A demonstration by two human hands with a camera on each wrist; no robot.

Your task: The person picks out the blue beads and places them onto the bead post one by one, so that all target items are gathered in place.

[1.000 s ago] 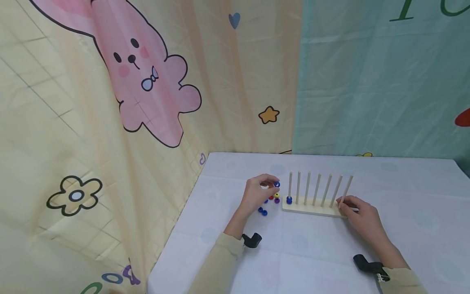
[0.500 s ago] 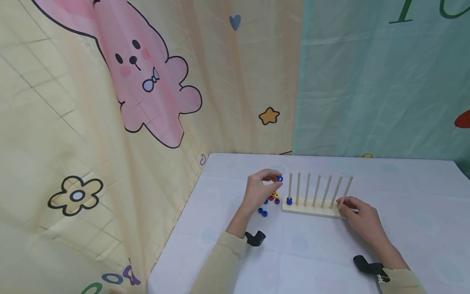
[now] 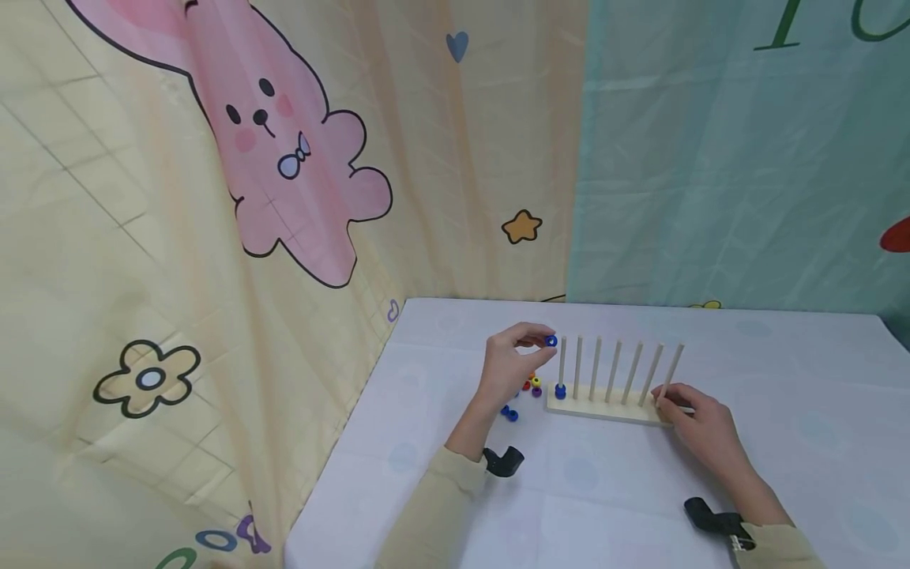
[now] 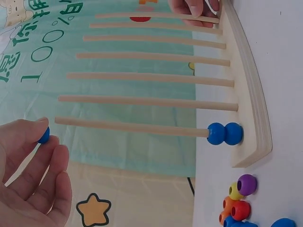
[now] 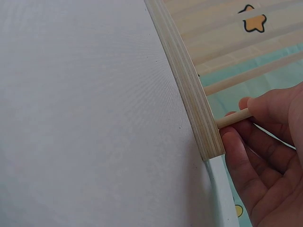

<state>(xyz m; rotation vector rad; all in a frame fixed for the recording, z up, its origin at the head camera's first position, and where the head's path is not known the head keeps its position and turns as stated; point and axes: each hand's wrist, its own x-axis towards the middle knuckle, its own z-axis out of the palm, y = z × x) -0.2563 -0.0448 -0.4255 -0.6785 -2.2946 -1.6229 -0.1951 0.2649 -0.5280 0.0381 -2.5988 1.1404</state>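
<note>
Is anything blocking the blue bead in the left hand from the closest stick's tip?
Nothing visible is: only an open gap shows between the blue bead, pinched by the left hand, and the tip of the closest stick. Two blue beads sit at its base, away from the tip.

A white table [image 3: 604,506] is backed by cream fabric [image 3: 455,150], printed with a pink cartoon animal [image 3: 298,205], and by teal fabric [image 3: 711,174] alongside.

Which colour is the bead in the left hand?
Blue; the bead shows best in the left wrist view.
</note>
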